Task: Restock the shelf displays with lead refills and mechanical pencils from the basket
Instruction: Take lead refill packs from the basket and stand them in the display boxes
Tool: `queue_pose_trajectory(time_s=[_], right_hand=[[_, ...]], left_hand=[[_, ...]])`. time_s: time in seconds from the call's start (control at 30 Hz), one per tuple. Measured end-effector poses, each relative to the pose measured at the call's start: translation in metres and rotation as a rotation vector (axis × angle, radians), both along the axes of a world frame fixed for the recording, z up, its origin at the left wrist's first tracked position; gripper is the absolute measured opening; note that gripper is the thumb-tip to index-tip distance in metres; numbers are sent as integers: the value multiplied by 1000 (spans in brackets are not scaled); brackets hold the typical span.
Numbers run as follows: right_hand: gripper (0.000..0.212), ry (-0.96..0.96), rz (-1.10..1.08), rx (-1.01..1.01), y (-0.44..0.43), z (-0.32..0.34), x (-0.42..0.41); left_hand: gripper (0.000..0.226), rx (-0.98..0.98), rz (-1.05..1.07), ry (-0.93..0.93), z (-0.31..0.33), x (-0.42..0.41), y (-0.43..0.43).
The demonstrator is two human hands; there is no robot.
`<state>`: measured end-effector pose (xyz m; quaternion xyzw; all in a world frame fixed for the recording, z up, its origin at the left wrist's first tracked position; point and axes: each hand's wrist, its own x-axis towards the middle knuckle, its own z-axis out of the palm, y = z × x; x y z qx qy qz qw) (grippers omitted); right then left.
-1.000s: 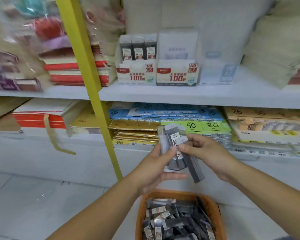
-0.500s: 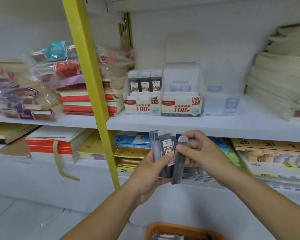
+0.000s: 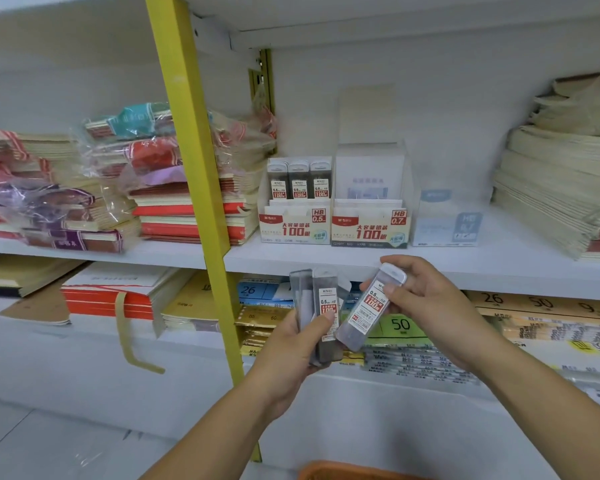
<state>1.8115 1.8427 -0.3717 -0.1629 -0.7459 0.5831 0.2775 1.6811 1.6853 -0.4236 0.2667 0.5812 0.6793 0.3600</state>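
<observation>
A: What are the hands doing?

B: The right hand (image 3: 426,306) pinches one slim clear plastic lead-refill case (image 3: 368,315) with a red-and-white label, its cap tilted toward one o'clock. The left hand (image 3: 290,346) grips a small bundle of matching dark refill cases (image 3: 321,306), upright, just beside it at nine o'clock.

A: What changed?

B: Half a second ago that single case lay against the bundle. Now it is drawn clear, its 0.5 HB label readable.

A: So where does it go?

B: Probably the white-and-red cardboard HB 0.5 display box (image 3: 293,226) at twelve o'clock on the white shelf (image 3: 499,268), where three cases stand in the back row. The HB 0.7 display box (image 3: 369,228) at its three o'clock looks wrong for this label. The orange plastic basket (image 3: 354,472) shows only its rim at six o'clock.
</observation>
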Motion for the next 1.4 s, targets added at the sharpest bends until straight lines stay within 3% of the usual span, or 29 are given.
queue_pose_trajectory(time_s=[0.23,0.43,0.7,0.83,1.0,1.1,1.2,1.3,1.4], right_hand=[[34,227,-79,31,-9,38,-13],[40,337,-195,538,9,129,-54],[27,14,-247,1108,32,161,-131],[27,-36,-256,1150,42,160,-141],[22,-85,-218,1015,52,153,-152],[9,-197,-283,1128,57,150,-158],[16,-250,-336,1155,57,147,-157],[24,-190,-397,1252,44,144,-147],[20,-63,-226,1038,13,136,-128]], left_hand=[[24,96,92,32,28,-14,1],[22,291,248,2,65,-55,-2],[18,344,297,31,75,-74,3],[18,343,289,34,75,-78,7],[18,329,279,28,76,-79,6],[19,327,269,18,76,-80,4],[23,326,249,12,77,-80,0],[36,331,220,11,77,-78,-3],[49,339,176,20,77,-76,-6]])
